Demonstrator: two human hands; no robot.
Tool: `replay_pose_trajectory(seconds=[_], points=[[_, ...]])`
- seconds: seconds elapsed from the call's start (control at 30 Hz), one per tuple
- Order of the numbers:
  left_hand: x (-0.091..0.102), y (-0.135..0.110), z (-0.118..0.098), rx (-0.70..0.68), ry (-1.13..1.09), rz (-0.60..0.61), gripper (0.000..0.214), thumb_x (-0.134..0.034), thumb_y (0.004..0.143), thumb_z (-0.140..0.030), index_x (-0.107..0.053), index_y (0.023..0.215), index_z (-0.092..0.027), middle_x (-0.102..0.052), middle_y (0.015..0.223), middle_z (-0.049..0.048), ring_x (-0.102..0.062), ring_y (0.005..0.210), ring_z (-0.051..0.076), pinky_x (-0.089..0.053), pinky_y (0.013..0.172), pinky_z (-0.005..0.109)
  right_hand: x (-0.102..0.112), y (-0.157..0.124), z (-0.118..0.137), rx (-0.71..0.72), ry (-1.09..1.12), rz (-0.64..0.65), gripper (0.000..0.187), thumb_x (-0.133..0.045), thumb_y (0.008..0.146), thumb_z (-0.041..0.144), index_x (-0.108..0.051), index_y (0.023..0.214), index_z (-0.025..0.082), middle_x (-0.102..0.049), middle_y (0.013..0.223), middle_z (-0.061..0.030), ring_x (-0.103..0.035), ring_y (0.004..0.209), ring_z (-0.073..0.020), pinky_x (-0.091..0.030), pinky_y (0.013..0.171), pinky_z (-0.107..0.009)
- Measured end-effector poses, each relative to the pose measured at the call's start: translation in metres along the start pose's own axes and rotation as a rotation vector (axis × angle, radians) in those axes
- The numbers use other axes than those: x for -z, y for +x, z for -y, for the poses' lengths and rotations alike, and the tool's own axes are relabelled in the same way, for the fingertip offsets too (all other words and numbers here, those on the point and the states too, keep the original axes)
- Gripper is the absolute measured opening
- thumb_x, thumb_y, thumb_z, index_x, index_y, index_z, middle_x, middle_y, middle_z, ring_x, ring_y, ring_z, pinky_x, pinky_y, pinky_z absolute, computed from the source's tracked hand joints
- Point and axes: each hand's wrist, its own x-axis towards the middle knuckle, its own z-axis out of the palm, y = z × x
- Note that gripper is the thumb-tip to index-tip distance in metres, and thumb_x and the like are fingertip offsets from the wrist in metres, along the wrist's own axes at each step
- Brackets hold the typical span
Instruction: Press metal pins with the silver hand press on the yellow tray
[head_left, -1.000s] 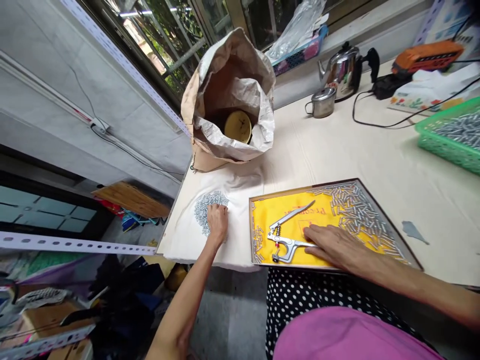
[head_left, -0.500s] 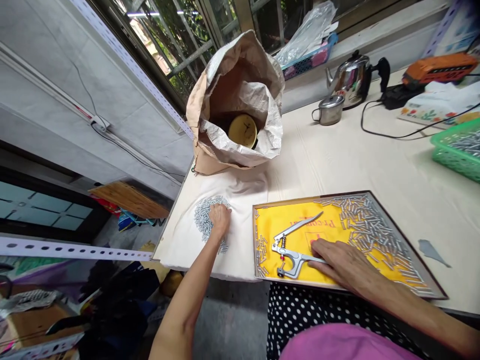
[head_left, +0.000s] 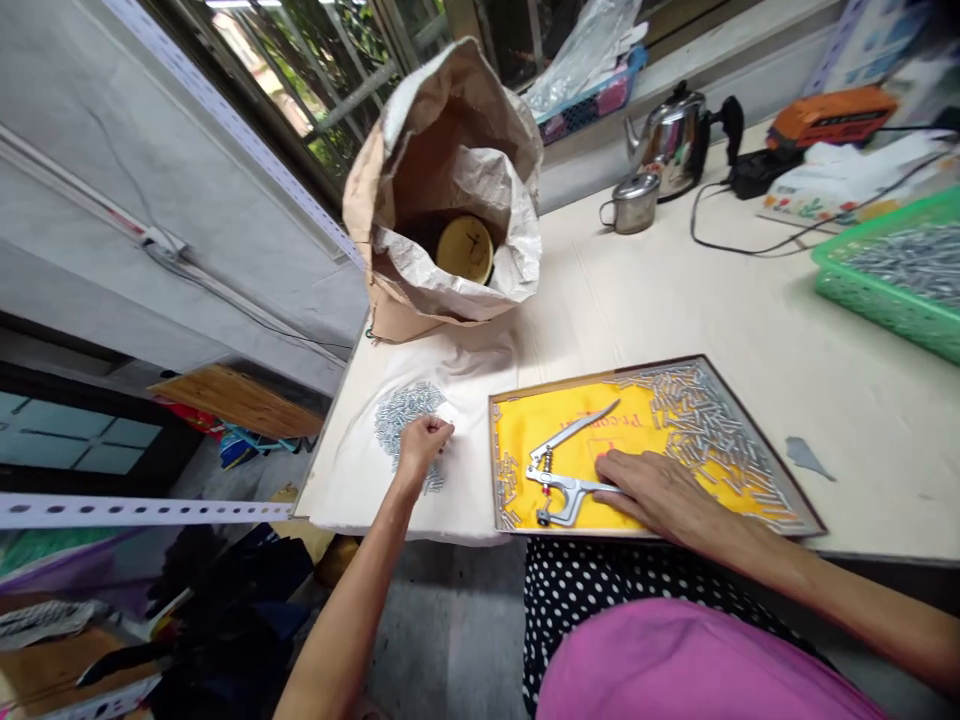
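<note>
Now the left hand (head_left: 426,438) has drawn back to the right edge of the pile (head_left: 406,405) of metal pieces, fingertips pressed together; whether they pinch one is too small to tell. That suggests picking from the pile. The right hand (head_left: 654,487) stays over the handle of the pliers (head_left: 568,488), its grip unclear. They lie in the tray (head_left: 492,455), beside the pile's cloth (head_left: 349,492), on the counter (head_left: 750,320).

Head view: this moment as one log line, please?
left grip: pinched at metal-piece pile, contents unclear | right grip: on pliers | pliers: open, in yellow-lined tray
</note>
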Motion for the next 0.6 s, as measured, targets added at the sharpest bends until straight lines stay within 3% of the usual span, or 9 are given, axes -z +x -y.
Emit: replay_pose_trajectory(seconds=[0.17,0.33,0.47,0.6], points=[[-0.019,-0.048,-0.022,0.004,-0.471,0.227,0.028,-0.071,0.066,-0.035,-0.066,0.083,-0.014,-0.060,0.057,-0.0032,-0.053,0.049,0.012,-0.043,0.048,0.023,0.007,0.002,0.001,0.027,-0.012,0.045,0.017,-0.050,0.101,0.036,-0.057,0.097,0.022,-0.066,0.096,-0.0047,-0.059,0.080,-0.0189,-0.035,0.068,-0.030],[-0.035,-0.086,-0.050,0.035,-0.627,0.378,0.035,-0.078,0.065,-0.041,-0.066,0.082,-0.013,-0.062,0.060,-0.0016,-0.054,0.050,0.010,-0.043,0.049,0.022,0.014,0.010,0.003,0.084,-0.021,0.063,0.017,-0.047,0.102,0.031,-0.057,0.093,0.020,-0.066,0.088,-0.0046,-0.056,0.078,-0.0174,-0.033,0.068,-0.030],[-0.040,-0.104,-0.061,0.038,-0.701,0.490,0.042,-0.079,0.069,-0.050,-0.060,0.085,-0.016,-0.071,0.072,0.0039,-0.064,0.062,0.014,-0.047,0.055,0.023,0.027,0.014,-0.001,0.095,-0.059,-0.021,0.025,-0.041,0.105,0.031,-0.057,0.089,0.020,-0.065,0.083,-0.0043,-0.054,0.075,-0.0167,-0.032,0.067,-0.030],[-0.039,-0.105,-0.067,-0.003,-0.756,0.468,0.046,-0.073,0.075,-0.057,-0.055,0.089,-0.018,-0.074,0.081,0.0077,-0.068,0.071,0.017,-0.052,0.063,0.027,0.043,0.010,-0.008,0.085,-0.151,-0.119,0.030,-0.035,0.107,0.028,-0.056,0.087,0.019,-0.064,0.081,-0.0047,-0.052,0.069,-0.0162,-0.030,0.062,-0.031]])
